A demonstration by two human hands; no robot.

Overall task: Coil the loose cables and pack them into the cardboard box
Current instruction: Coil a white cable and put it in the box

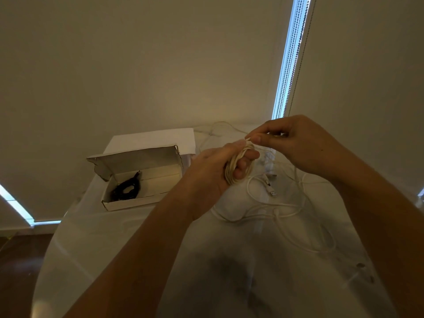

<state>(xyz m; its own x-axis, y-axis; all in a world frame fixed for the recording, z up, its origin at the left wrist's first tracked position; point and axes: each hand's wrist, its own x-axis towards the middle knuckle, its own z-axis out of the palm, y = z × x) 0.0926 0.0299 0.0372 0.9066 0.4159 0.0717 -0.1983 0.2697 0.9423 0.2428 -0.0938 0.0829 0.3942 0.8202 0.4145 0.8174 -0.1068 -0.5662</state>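
Left hand (220,171) grips the white coil (238,166) wound round its fingers; right hand (296,145), at two o'clock, pinches the coil's end; cardboard box (142,182) sits at nine o'clock.

Pale blinds (137,65) surround a white table (114,249); daylight slits, dark wooden floor (20,260).
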